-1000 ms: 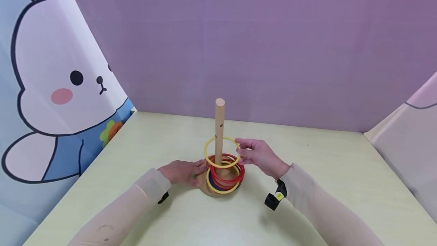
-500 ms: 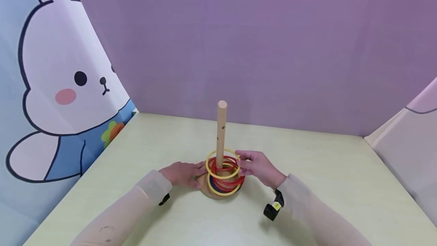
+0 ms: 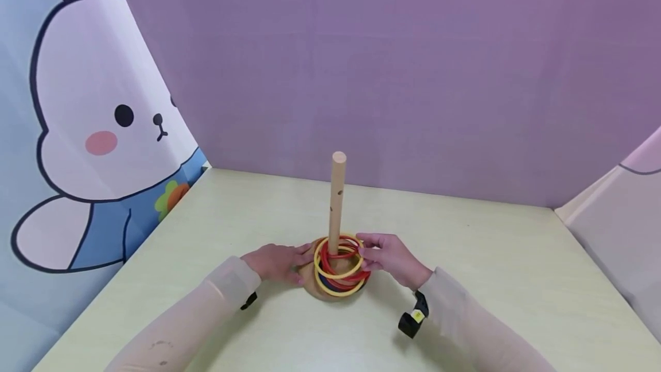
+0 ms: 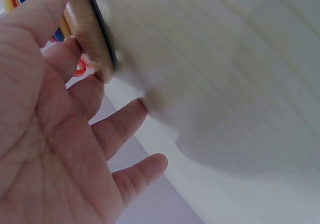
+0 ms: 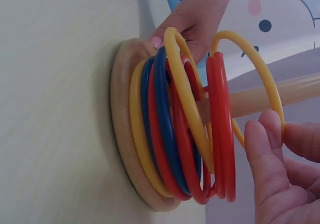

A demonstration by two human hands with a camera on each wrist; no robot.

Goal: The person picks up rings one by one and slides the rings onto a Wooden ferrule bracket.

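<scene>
A wooden post [image 3: 337, 200] stands upright on a round wooden base [image 5: 121, 103]. Around its foot lies a loose stack of red rings [image 5: 223, 129], blue rings [image 5: 162, 114] and yellow rings, some tilted. My right hand [image 3: 392, 258] pinches a yellow ring [image 5: 257, 58] between thumb and fingers. That ring encircles the post just above the uppermost red rings, slightly tilted. On the left, my left hand [image 3: 276, 263] touches the base's edge with fingers spread and fairly straight. Its palm and fingers [image 4: 120, 129] show in the left wrist view, the base beside them.
The pale tabletop [image 3: 465, 280] extends around the base on all sides. A purple cloth [image 3: 361, 73] hangs behind it. At the left hangs a cloth printed with a cartoon rabbit [image 3: 77, 102], and at the right a pale cloth [image 3: 619, 223].
My right hand has lowered the yellow ring down the post, from well above the stack to just over the red rings. My left hand has stayed at the base. The head view shifted slightly.
</scene>
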